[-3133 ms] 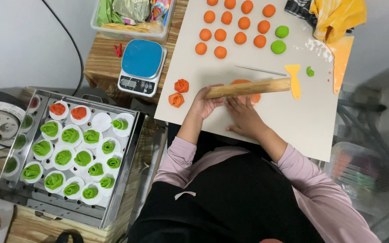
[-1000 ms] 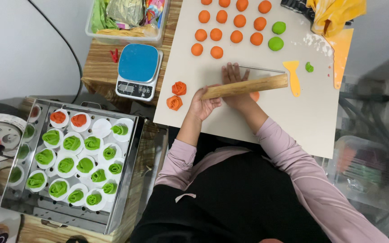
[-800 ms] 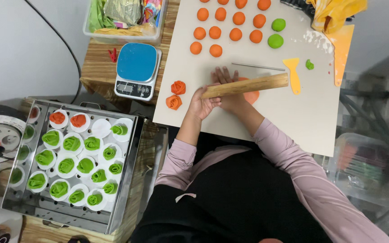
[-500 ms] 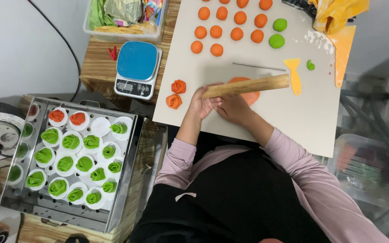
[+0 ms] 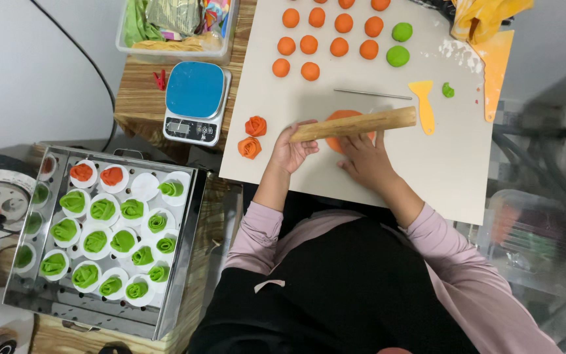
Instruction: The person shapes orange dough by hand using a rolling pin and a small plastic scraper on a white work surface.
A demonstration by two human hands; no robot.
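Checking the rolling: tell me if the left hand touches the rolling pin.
Touching. The head view shows the left hand closed around the rolling pin's near end.

From my feed, a plain pale wall [image 5: 27,72] fills the upper left of the frame, a dark cable [image 5: 96,72] trailing down it. A wooden side table [image 5: 140,108] sits upper centre — grey floor [image 5: 558,85] and a dim metal frame [image 5: 538,170] show along the right edge.

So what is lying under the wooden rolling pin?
A flat orange dough piece shows above and below the rolling pin; its middle is covered by the pin, its lower edge by the right hand.
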